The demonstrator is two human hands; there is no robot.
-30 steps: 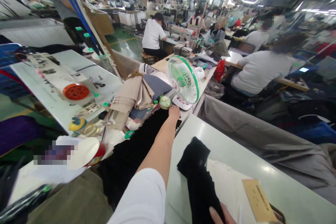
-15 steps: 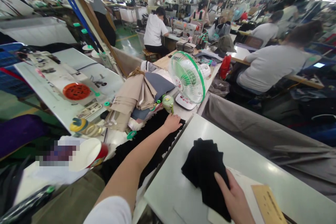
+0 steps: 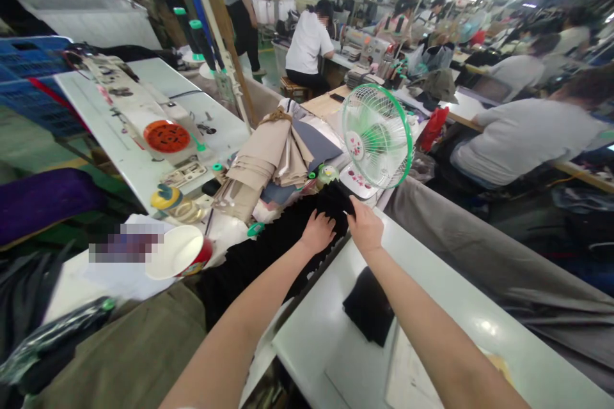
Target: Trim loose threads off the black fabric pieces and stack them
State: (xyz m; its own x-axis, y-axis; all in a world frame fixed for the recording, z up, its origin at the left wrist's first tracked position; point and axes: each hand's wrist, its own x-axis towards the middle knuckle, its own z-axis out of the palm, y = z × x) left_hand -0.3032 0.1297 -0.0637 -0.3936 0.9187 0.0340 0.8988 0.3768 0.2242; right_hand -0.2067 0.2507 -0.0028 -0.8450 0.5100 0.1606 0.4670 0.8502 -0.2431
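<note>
A long run of black cloth point(image 3: 268, 236) with a jagged edge lies in the gap beside the white tabletop. My left hand point(image 3: 319, 232) rests on this cloth, its fingers spread and slightly bent. Just to the right, my right hand point(image 3: 365, 228) pinches a raised black fold near the cloth's far end, between thumb and fingers. Whether that fold is a separate piece I cannot tell. Below my right forearm, a small stack of black cloth pieces point(image 3: 367, 307) lies on the white tabletop point(image 3: 326, 339), partly covered by the arm.
A green-rimmed fan point(image 3: 377, 137) stands just beyond my hands. Folded beige cloth point(image 3: 263, 160), a yellow-capped bottle point(image 3: 175, 203) and a paper tub point(image 3: 180, 252) are on the left. Behind them is a sewing machine point(image 3: 129, 99). A grey cloth-sided bin point(image 3: 446, 236) borders the right; people sit beyond.
My right hand has left the tabletop stack, moved up and left, and now grips black cloth beside my left hand. Less black cloth shows on the tabletop. The view has turned left.
</note>
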